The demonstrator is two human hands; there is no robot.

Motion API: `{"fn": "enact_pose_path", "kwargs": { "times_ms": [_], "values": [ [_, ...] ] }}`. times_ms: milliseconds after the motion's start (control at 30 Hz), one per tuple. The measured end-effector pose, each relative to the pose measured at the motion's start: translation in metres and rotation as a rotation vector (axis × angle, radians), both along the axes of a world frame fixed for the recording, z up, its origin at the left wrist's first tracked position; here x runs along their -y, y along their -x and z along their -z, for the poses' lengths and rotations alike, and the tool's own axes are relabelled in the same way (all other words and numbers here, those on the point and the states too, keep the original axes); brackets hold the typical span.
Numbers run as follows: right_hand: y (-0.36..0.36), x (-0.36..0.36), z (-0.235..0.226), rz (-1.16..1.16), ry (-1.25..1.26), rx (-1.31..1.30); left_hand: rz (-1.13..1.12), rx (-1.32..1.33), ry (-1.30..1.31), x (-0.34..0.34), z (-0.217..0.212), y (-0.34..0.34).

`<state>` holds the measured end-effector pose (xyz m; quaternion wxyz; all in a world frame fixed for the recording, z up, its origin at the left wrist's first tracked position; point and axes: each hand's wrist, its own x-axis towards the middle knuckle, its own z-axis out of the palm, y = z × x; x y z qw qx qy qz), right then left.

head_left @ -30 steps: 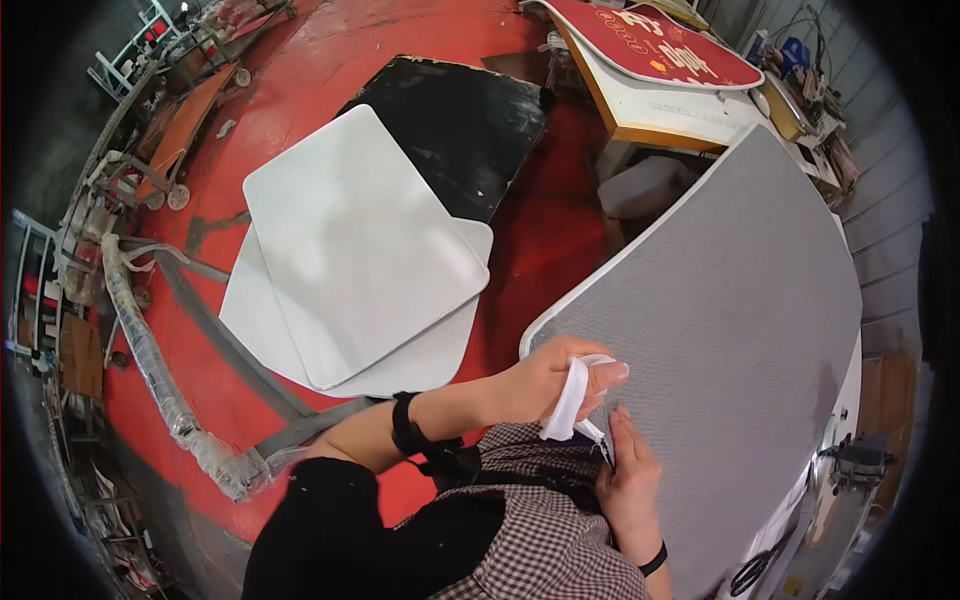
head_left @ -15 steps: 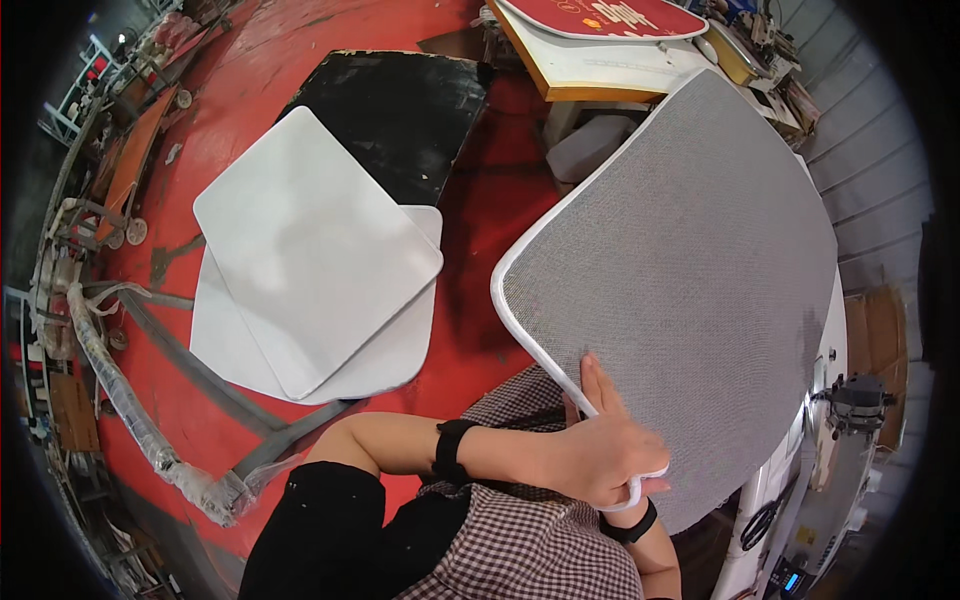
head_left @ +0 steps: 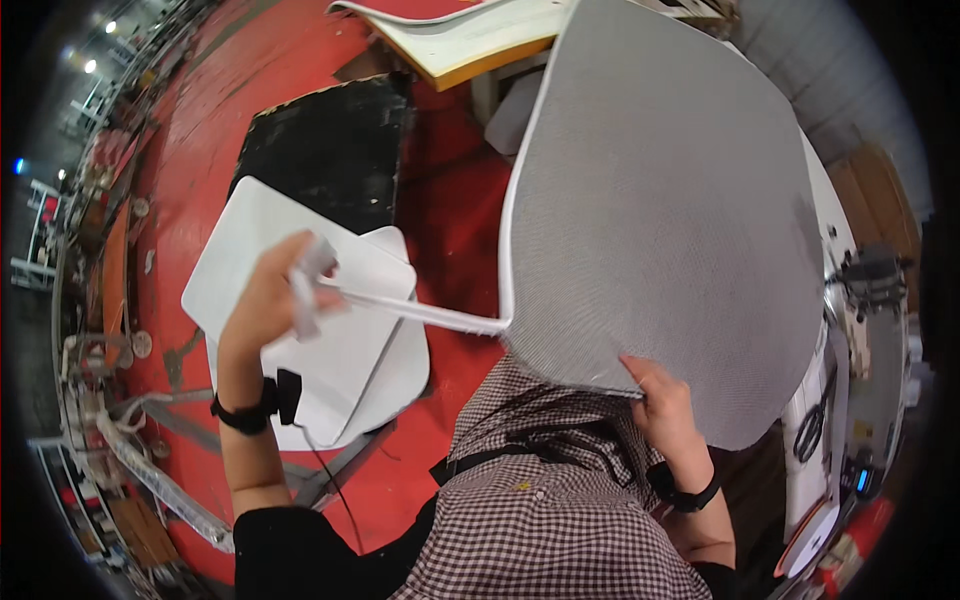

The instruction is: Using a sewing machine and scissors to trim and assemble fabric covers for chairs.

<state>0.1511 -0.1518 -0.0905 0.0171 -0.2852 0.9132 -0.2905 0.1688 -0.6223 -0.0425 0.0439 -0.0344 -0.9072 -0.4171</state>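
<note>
My left hand [head_left: 268, 305] is closed on the bunched end of a white edging strip [head_left: 430, 314], somewhat blurred. The strip stretches taut from that hand to the near left corner of a large grey textured mat [head_left: 660, 200]. White edging still follows the mat's left side, while the near edge between the corner and my right hand shows no white band. My right hand [head_left: 665, 405] grips this near edge, thumb on the grey top face, fingers hidden underneath. The mat is tilted up in front of me, over my checked apron [head_left: 560, 530].
To the left, two white rounded-corner mats [head_left: 235, 230] lie stacked beside a black board [head_left: 325, 145] above the red floor. A white table with a wooden edge [head_left: 470, 68] stands ahead. At right are a machine [head_left: 870, 280], black scissors [head_left: 810, 432] and a tape roll [head_left: 808, 540].
My left hand has swung far left from beside my right hand, drawing the strip out from the mat's near edge. The mat has turned and shifted in view.
</note>
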Motion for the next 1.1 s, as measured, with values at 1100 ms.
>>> {"fn": "enact_pose_path", "kwargs": {
  "times_ms": [1100],
  "values": [
    [-0.019,0.108,-0.081,-0.418,0.634,-0.095,1.413,0.678,-1.327,-0.189,-0.065,0.069]
  ]
}}
